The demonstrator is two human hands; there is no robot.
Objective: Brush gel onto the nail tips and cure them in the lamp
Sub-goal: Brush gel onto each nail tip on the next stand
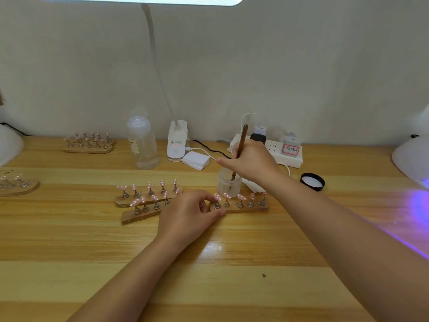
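While the right hand [251, 159] grips a brown-handled brush [239, 149], holding it nearly upright, the bristle end stands down inside a small clear jar [229, 185] on the wooden table [209, 275]. That jar sits just behind a wooden holder strip [243, 207] carrying five pink nail tips [240, 196] on little metal stands. The left hand [190, 217] pinches the left end of this strip between thumb and curled fingers, pressing it against the table top. The two hands are apart, each busy with its own thing.

Left of the held strip lie two more wooden strips [144, 203], one overlapping the other at an angle, both set with pink tips. A further strip [18, 185] shows at the left edge, and another pair [89, 142] rests far back by the wall.

A black jar lid [312, 181] lies upside down to the right of the jar, near the right forearm. At the far right edge a white curing lamp [411, 156] casts violet light onto the table beside it. A second white dome [9, 142] peeks in at the left edge.

Along the wall stand a clear plastic bottle [142, 142], a clip-on desk lamp [176, 142] with a bending white neck, a stack of white pads [196, 160], and a white power strip [278, 149] with plugs in it.
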